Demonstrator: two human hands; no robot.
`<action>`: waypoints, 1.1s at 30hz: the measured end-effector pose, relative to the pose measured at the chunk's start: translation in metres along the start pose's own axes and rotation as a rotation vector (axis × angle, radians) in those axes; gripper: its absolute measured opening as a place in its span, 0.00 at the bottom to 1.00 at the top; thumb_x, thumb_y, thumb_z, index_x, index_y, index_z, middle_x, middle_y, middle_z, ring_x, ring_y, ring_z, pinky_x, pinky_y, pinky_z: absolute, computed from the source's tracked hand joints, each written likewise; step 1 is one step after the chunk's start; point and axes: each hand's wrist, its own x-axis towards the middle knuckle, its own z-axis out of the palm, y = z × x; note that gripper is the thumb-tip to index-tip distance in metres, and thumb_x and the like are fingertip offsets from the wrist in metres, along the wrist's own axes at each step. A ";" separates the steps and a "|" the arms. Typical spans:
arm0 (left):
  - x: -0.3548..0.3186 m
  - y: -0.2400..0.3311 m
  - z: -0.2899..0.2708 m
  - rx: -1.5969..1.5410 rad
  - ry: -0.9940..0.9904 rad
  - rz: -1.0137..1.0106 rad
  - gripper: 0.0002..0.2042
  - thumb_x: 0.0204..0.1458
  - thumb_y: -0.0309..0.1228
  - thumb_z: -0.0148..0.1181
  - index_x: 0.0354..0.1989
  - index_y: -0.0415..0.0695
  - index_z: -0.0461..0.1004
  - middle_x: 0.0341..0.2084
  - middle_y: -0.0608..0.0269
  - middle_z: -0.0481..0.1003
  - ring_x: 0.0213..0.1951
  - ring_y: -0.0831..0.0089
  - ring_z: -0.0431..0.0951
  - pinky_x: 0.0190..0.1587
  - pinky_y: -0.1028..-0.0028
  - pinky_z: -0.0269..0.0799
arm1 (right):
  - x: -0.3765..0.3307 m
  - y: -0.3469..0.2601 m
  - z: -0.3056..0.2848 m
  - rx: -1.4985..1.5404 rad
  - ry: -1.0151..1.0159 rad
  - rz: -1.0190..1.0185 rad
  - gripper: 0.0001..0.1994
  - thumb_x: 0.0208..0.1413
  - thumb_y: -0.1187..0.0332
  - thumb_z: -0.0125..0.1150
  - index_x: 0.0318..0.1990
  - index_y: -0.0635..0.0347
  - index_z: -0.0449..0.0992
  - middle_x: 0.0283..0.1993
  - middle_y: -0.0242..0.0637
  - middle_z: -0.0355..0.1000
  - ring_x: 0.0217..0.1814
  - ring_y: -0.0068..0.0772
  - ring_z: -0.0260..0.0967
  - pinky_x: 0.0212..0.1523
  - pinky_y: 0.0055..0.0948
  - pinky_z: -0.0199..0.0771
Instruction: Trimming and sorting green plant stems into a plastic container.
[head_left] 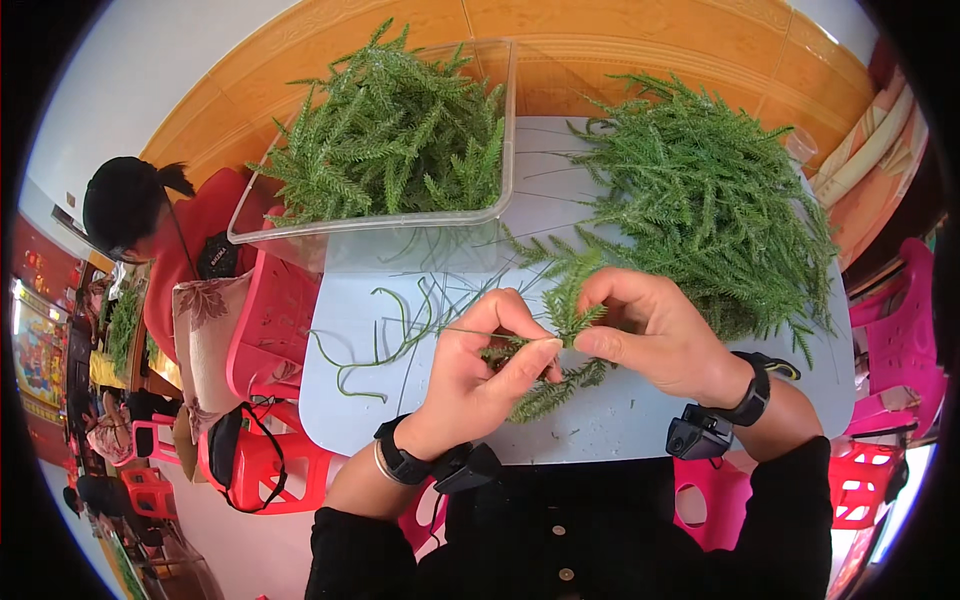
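Filling the middle, the pale desk (640, 430) carries a heap of green branches (710, 210) at right, with a clear box (509, 140) of more at back left. Above its front part, the left hand (490, 355) and right hand (660, 335) each have a grip pinching a green sprig (570, 290) between thumb and fingers, near thin loose stems (378, 361).

The left forearm (365, 484) and right forearm (783, 418) angle inward. The left hand (472, 368) pinches thumb to forefinger (its other fingers curl behind), while the right hand (672, 338) bends its forefinger toward its thumb, both thumb tips nearly meeting.
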 end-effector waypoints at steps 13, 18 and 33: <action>0.006 0.001 0.001 -0.212 0.051 -0.251 0.03 0.49 0.25 0.50 0.27 0.41 0.63 0.19 0.66 0.65 0.22 0.80 0.69 0.24 0.82 0.63 | 0.001 0.000 0.002 -0.250 0.074 -0.171 0.10 0.44 0.78 0.54 0.36 0.62 0.64 0.32 0.29 0.63 0.34 0.16 0.60 0.36 0.18 0.62; 0.006 0.005 0.007 -0.098 0.126 -0.290 0.03 0.48 0.26 0.51 0.27 0.40 0.65 0.20 0.65 0.68 0.20 0.80 0.69 0.21 0.84 0.59 | 0.001 -0.001 0.004 -0.239 0.084 -0.118 0.09 0.44 0.77 0.54 0.35 0.62 0.64 0.32 0.28 0.62 0.33 0.15 0.59 0.35 0.18 0.62; 0.007 0.000 0.000 -0.275 0.108 -0.440 0.05 0.49 0.27 0.52 0.25 0.40 0.66 0.19 0.66 0.67 0.21 0.79 0.70 0.21 0.83 0.59 | 0.006 0.006 0.001 -0.802 0.057 -0.614 0.08 0.44 0.80 0.54 0.32 0.63 0.65 0.32 0.33 0.64 0.32 0.23 0.60 0.32 0.20 0.61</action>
